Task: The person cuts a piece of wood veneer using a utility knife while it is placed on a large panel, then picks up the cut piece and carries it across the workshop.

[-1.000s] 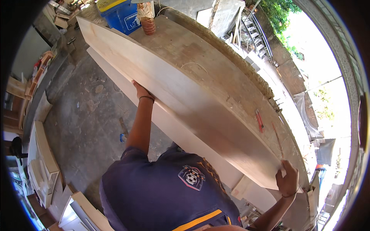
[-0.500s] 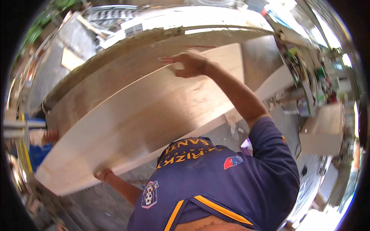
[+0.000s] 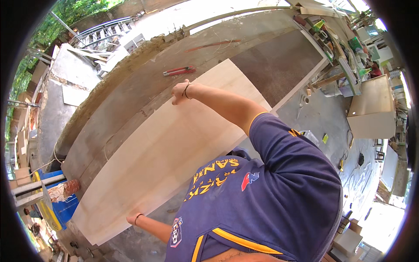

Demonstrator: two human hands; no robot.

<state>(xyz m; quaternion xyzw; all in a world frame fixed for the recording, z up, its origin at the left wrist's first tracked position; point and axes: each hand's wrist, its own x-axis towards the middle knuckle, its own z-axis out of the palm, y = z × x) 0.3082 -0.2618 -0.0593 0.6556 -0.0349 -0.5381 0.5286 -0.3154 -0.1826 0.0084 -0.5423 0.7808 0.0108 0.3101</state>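
Observation:
A large pale plywood sheet point(image 3: 152, 157) lies slanted across a long dark workbench point(image 3: 126, 105). My right hand point(image 3: 181, 92), with a dark band at the wrist, grips the sheet's far long edge with the arm stretched out. My left hand point(image 3: 132, 218) holds the near long edge, close to the sheet's lower left corner. My blue shirt with yellow trim point(image 3: 270, 201) fills the lower right of the view and hides part of the near edge.
Red-handled cutters point(image 3: 179, 70) lie on the bench just beyond the sheet. A blue bin point(image 3: 65, 208) stands at the lower left. A pale wooden cabinet point(image 3: 371, 109) and a cluttered shelf point(image 3: 345, 48) are at the right. Tools and scraps litter the concrete floor point(image 3: 331, 131).
The view has swung round strongly. The sheet, held up on edge before, now lies flatter over the bench. Both hands have stayed on its edges.

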